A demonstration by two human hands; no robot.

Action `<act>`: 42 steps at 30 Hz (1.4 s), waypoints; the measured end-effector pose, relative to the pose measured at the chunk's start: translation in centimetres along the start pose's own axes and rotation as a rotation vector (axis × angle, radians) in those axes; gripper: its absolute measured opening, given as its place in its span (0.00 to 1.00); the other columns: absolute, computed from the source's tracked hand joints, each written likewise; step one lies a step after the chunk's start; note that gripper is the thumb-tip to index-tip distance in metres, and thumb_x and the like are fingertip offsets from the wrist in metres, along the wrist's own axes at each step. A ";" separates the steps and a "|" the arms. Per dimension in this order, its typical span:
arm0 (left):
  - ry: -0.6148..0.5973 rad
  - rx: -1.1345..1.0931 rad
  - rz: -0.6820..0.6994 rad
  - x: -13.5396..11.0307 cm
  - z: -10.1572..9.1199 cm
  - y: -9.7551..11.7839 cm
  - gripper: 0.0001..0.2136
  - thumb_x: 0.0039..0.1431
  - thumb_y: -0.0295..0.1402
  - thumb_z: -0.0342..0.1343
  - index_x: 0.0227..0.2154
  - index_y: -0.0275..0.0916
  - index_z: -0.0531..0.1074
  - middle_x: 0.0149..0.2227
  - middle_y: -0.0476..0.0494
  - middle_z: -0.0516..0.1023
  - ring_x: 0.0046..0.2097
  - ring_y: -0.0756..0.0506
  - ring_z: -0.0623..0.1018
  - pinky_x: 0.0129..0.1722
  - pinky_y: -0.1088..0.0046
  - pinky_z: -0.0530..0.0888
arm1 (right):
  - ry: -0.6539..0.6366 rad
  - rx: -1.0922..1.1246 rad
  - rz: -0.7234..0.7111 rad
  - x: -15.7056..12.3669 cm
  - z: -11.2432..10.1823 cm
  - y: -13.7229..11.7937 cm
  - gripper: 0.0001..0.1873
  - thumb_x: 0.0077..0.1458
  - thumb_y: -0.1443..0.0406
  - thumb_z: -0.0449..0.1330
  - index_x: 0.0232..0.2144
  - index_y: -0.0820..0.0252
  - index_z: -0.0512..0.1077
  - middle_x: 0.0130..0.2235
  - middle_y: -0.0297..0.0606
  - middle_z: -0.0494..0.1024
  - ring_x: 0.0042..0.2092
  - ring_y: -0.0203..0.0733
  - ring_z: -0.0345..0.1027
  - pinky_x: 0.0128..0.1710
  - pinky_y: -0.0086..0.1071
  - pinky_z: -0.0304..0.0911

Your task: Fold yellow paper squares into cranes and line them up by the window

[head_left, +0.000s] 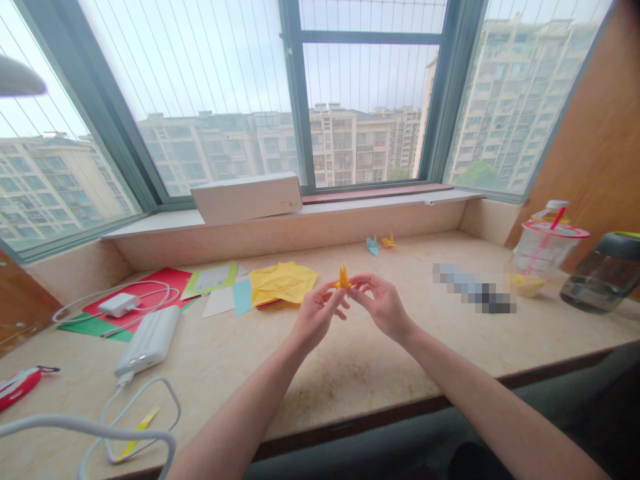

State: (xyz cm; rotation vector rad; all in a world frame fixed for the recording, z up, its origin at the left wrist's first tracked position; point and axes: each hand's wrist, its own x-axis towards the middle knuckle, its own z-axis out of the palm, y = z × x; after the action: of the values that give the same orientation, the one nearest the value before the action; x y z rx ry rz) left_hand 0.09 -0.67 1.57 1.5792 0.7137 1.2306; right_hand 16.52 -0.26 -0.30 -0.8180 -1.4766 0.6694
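Observation:
Between my two hands, above the stone counter, is a small folded yellow paper crane [343, 279]. My left hand [320, 312] pinches its left side between thumb and fingertips. From the other side my right hand [377, 300] grips it the same way, its remaining fingers curled. The fingertips hide the lower part of the crane. Behind and left of my hands lies a creased yellow paper sheet [283, 283] on other sheets. Farther back on the counter stand a light blue paper crane [372, 245] and another yellow-orange paper crane [389, 241].
Left are coloured papers, a white charger [120, 305], a power bank [149, 340], looping cables and a red-and-white tool [21, 387]. Right stand a lidded cup with straw [547, 247] and a dark bottle [603, 273]. A white box [247, 198] rests on the windowsill [380, 200].

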 end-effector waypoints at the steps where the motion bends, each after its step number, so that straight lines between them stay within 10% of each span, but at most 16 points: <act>1: 0.000 0.001 0.003 0.1 0.0 -0.1 0.18 0.59 0.42 0.60 0.46 0.34 0.76 0.31 0.42 0.77 0.31 0.48 0.75 0.25 0.74 0.76 | 0.004 0.012 0.002 0.0 0.0 0.1 0.16 0.53 0.56 0.67 0.42 0.57 0.76 0.38 0.39 0.81 0.39 0.43 0.73 0.42 0.38 0.65; 42: 0.062 -0.023 -0.009 0.1 0.1 -0.2 0.16 0.58 0.44 0.59 0.38 0.34 0.74 0.31 0.44 0.77 0.28 0.49 0.77 0.22 0.76 0.73 | 0.012 -0.058 -0.060 0.0 0.0 0.4 0.07 0.57 0.60 0.63 0.39 0.54 0.75 0.39 0.38 0.79 0.38 0.42 0.71 0.41 0.39 0.64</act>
State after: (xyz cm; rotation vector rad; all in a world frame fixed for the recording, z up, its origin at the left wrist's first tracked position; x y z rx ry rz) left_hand 0.26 -0.59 1.42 1.5228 0.7429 1.2816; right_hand 16.58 -0.06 -0.64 -0.8180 -1.5094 0.5784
